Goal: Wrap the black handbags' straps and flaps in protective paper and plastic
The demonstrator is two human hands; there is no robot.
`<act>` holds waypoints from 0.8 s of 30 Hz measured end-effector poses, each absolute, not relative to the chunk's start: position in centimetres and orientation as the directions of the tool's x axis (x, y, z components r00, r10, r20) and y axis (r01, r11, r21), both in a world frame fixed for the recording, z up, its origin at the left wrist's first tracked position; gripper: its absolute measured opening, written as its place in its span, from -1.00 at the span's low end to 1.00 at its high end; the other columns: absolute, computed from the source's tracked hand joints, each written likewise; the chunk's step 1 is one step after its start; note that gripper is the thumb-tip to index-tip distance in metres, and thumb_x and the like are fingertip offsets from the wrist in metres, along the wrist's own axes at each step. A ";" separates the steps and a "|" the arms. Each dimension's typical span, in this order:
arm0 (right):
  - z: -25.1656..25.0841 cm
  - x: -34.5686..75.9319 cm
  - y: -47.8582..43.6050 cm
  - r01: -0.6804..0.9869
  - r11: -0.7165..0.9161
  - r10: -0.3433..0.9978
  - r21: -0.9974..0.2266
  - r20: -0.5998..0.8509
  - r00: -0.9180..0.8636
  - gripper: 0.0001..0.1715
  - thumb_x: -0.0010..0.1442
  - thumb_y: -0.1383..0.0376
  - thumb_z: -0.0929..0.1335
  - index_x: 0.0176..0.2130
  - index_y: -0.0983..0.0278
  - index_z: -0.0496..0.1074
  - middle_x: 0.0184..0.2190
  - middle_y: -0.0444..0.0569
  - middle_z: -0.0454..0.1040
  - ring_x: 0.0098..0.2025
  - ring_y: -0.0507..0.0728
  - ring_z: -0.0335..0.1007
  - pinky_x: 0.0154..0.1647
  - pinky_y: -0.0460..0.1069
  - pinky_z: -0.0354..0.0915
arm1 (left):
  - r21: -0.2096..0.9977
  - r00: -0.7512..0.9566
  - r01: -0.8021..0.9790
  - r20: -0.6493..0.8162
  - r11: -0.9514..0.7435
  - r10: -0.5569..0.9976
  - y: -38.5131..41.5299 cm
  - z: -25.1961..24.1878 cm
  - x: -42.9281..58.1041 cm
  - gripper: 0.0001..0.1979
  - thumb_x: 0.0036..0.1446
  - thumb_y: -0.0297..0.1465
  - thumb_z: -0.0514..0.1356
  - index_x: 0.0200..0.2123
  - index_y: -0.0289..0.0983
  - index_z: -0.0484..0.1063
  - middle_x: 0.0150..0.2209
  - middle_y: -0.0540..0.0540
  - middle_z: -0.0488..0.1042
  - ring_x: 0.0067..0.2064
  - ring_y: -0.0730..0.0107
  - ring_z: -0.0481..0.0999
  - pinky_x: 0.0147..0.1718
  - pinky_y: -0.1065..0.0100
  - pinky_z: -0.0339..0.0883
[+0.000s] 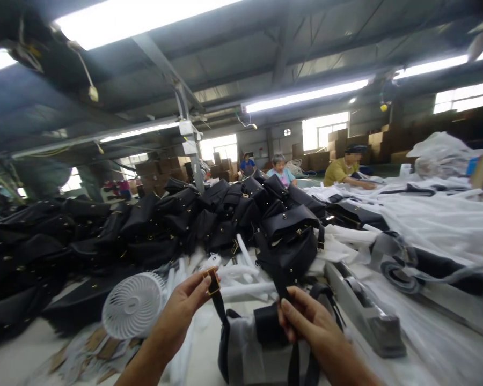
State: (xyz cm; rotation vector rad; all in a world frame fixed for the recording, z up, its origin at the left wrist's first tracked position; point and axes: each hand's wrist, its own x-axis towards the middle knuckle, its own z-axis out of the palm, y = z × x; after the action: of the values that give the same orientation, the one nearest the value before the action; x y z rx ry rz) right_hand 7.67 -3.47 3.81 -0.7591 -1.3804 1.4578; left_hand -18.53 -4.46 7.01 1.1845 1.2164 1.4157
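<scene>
pile: black handbags (145, 225) heaped across the left and middle of the table (12, 356), well beyond your hands.
wrapping: white wrapping sheets (434, 225) cover the right side, with flat dark pieces lying among them.
co-workers: one person in a yellow top (340, 170) leans over the far end of the table; another in a light blue top (282, 172) sits behind the pile.
your bag: black handbag (265, 327) lies right in front of you, between your forearms, partly in pale wrap.
dispenser: grey tape dispenser (370, 316) sits just right of your right hand.
fan: small white fan (133, 305) sits just left of your left hand, grille facing you.
tubes: white foam tubes (245, 289) lie scattered between your hands and the pile.
right hand (309, 324): fingers closed around a wide strap (293, 364); it shows above and below your fist.
left hand (183, 311): raised, thumb and fingertips pinched on the gold buckle (213, 281).
buckle strap (219, 308): hangs from the buckle down to your bag. Can't tell if it's one piece with the wide strap.
</scene>
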 end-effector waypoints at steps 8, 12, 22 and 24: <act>5.0 1.2 -1.0 -0.229 0.197 0.846 -0.953 0.284 -0.451 -0.61 0.25 0.02 0.35 -0.27 0.31 0.39 -0.41 -0.11 0.46 -0.50 -0.02 0.29 -0.45 -0.10 0.18 | 0.978 -0.370 -0.138 0.097 -0.158 0.924 -6.0 6.3 -21.0 -0.58 0.03 -0.24 0.38 -0.05 -0.31 0.52 -0.14 -0.15 0.63 -0.08 0.20 0.60 0.02 0.19 0.46; 4.5 -0.2 -0.1 -0.237 0.188 0.845 -0.953 0.280 -0.456 -0.64 0.22 0.05 0.38 -0.23 0.31 0.38 -0.34 -0.10 0.48 -0.54 -0.06 0.27 -0.52 -0.12 0.16 | 0.976 -0.397 -0.108 0.131 -0.188 0.908 -6.6 5.8 -21.7 -0.52 0.04 -0.26 0.37 0.03 -0.28 0.46 -0.13 -0.13 0.62 -0.08 0.23 0.59 -0.04 0.21 0.50; 4.9 -3.1 -0.2 -0.073 0.471 0.755 -0.879 0.444 -0.483 -0.77 0.10 0.28 0.44 -0.19 0.29 0.52 -0.29 -0.08 0.55 -0.23 0.13 0.45 -0.15 -0.01 0.33 | 0.914 -0.325 -0.360 0.064 -0.186 0.944 -6.8 4.4 -20.5 -0.63 0.06 -0.29 0.38 -0.08 -0.28 0.48 -0.11 -0.11 0.59 -0.01 0.26 0.56 0.11 0.23 0.37; 5.5 -3.7 0.0 -0.084 0.499 0.741 -0.863 0.475 -0.475 -0.81 0.11 0.28 0.44 -0.22 0.29 0.54 -0.32 -0.09 0.56 -0.25 0.12 0.45 -0.17 -0.02 0.33 | 0.917 -0.298 -0.349 0.085 -0.191 0.951 -6.8 4.2 -20.0 -0.65 0.06 -0.26 0.37 -0.11 -0.27 0.46 -0.09 -0.11 0.58 0.02 0.24 0.54 0.13 0.22 0.34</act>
State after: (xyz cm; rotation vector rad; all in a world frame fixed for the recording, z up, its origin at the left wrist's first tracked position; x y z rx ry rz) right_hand -3.66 -0.01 5.53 -0.5516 -1.8036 1.1016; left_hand -20.01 -6.83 4.22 0.8683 1.0364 1.6764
